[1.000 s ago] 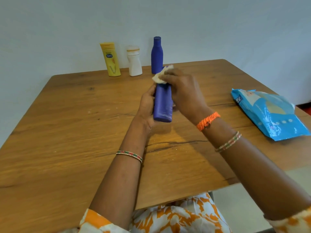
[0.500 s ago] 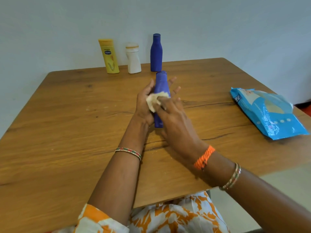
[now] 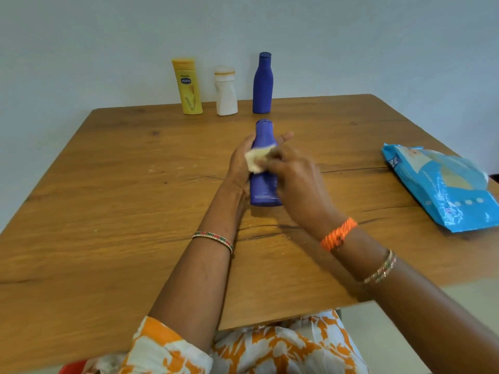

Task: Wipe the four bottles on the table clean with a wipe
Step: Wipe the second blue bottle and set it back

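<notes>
1. Left hand (image 3: 240, 164) grips blue bottle (image 3: 264, 168) mid-surface (image 3: 108, 211), cap pointing away.
2. Right hand (image 3: 294, 179) pinches wipe (image 3: 258, 159) against bottle's upper body.
3. Yellow bottle (image 3: 188, 86), white bottle (image 3: 226, 91), second blue bottle (image 3: 262, 83) upright at far edge.

Four bottles: two blue (image 3: 265, 168) (image 3: 262, 83), one yellow (image 3: 187, 86), one white (image 3: 225, 91). One wipe (image 3: 258, 160). One blue wipe pack (image 3: 442, 187) right of the grip.

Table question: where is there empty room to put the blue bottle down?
Bare wood lies left of the left hand, out to the table edge, and between the right hand and the blue wipe packet. The far edge is crowded with three standing bottles.
</notes>
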The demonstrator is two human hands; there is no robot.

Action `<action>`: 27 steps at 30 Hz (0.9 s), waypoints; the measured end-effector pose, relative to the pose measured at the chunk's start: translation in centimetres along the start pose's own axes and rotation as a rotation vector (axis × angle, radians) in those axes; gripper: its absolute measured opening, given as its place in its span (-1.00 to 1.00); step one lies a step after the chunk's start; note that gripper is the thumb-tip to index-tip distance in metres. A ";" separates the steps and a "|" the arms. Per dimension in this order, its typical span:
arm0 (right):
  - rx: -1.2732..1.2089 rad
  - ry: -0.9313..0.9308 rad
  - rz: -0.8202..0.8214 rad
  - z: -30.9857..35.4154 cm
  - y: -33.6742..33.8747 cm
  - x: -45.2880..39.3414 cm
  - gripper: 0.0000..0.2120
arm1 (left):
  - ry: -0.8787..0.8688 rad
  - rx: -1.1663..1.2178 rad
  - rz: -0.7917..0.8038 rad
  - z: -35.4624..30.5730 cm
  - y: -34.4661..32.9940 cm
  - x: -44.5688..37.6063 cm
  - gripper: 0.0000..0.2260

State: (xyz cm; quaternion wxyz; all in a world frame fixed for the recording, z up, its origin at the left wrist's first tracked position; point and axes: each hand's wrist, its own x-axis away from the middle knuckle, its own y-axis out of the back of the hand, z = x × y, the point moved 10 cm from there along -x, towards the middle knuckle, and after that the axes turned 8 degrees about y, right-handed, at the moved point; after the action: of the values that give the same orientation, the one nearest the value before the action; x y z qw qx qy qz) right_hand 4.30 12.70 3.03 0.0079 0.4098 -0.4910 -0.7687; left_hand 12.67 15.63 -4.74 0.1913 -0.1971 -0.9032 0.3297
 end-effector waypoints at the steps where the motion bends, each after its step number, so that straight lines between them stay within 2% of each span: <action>1: 0.024 -0.032 -0.026 -1.0 0.5 -1.1 -0.67 | -0.036 -0.035 -0.059 -0.1 0.5 -0.1 -0.70; 2: 0.043 -0.071 -0.061 -2.2 1.1 -2.2 -0.70 | -0.055 -0.040 -0.100 -0.1 0.8 0.0 -0.78; 4: 0.035 -0.125 -0.117 -3.7 2.1 -4.0 -0.72 | -0.063 -0.033 -0.152 0.2 1.1 0.1 -0.74; 7: 0.077 -0.053 -0.086 -1.6 1.2 -3.7 -0.75 | -0.092 0.064 -0.147 -0.7 1.6 0.3 -0.68; 10: 0.068 0.054 0.003 2.0 -0.6 -0.4 -0.70 | -0.027 0.053 -0.159 -1.4 3.1 0.2 -0.40; 11: 0.045 0.072 0.045 2.8 -1.1 0.6 -0.65 | -0.013 0.028 -0.173 -1.7 3.7 0.2 -0.36; 12: 0.035 0.078 0.080 3.1 -1.7 1.2 -0.62 | 0.003 0.008 -0.170 -1.8 3.8 0.2 -0.36; 14: 0.045 0.074 0.118 2.6 -2.2 0.9 -0.74 | -0.007 -0.063 -0.176 -2.1 3.8 0.3 -0.42; 17: 0.085 0.005 0.067 0.9 -1.4 -2.1 -0.73 | -0.045 -0.208 -0.165 -2.1 3.4 0.6 -0.55; 21: 0.125 0.002 -0.008 -0.4 -0.4 -5.2 -0.81 | -0.073 -0.199 -0.141 -2.2 3.0 1.4 -0.69; 24: 0.101 0.031 -0.042 -0.8 -0.4 -5.2 -0.77 | -0.087 -0.280 -0.200 -2.4 3.4 1.3 -0.67; 27: 0.067 0.037 0.001 -0.3 -1.6 -2.9 -0.69 | -0.116 -0.278 -0.288 -2.9 4.4 0.8 -0.53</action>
State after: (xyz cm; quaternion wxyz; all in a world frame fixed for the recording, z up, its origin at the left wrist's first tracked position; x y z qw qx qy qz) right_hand 7.05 14.52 3.61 0.0039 0.4236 -0.5164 -0.7442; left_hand 14.36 20.66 -5.48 0.1550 -0.0709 -0.9684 0.1821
